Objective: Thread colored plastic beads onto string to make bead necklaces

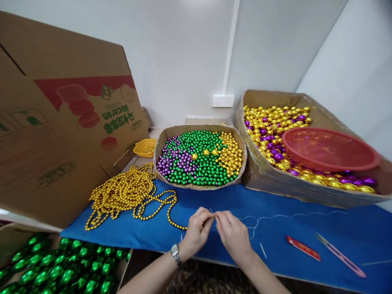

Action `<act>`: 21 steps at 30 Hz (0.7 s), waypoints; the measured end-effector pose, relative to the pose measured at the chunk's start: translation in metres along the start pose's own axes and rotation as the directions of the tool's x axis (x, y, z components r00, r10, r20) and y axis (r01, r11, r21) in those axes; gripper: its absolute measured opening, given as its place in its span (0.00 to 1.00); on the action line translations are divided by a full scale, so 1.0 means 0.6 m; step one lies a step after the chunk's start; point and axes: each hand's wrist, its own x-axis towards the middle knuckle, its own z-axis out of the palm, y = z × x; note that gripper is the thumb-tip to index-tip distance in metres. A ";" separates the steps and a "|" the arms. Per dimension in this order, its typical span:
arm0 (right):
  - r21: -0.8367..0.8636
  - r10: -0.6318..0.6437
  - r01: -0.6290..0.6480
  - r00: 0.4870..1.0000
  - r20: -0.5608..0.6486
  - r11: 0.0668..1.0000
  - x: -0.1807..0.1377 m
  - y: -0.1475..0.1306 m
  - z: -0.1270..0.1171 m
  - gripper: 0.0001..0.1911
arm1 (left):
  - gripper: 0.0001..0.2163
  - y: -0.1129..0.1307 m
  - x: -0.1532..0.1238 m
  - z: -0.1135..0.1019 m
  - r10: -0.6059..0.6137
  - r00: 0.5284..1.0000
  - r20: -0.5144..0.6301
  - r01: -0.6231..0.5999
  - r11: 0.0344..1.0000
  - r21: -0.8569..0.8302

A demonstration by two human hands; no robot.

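Observation:
My left hand [198,230] and my right hand [234,234] meet at the fingertips above the blue cloth [183,241]. Both are closed in a pinch on a thin white thread [284,215], whose tail runs off to the right across the cloth. A short thin end pokes up between the fingertips; finer detail there is too small to tell. One strand of the gold bead chain [122,192] reaches my left hand and disappears behind it. A small white stick [263,250] lies right of my right hand. Farther right are a red packet [303,247] and pink-handled thread snips [341,255].
An open carton of green, purple and gold beads [200,157] stands ahead. To its right, a larger carton [275,179] holds gold and purple beads and a red basin [330,149]. A yellow basket [145,148], a tall cardboard box [67,122] and big green beads [67,265] are leftward.

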 end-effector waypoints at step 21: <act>0.543 0.219 -0.163 0.975 -0.040 0.824 0.028 -0.019 -0.040 0.08 | 0.12 -0.008 0.027 -0.035 -0.157 0.909 0.385 0.274 0.923 -0.270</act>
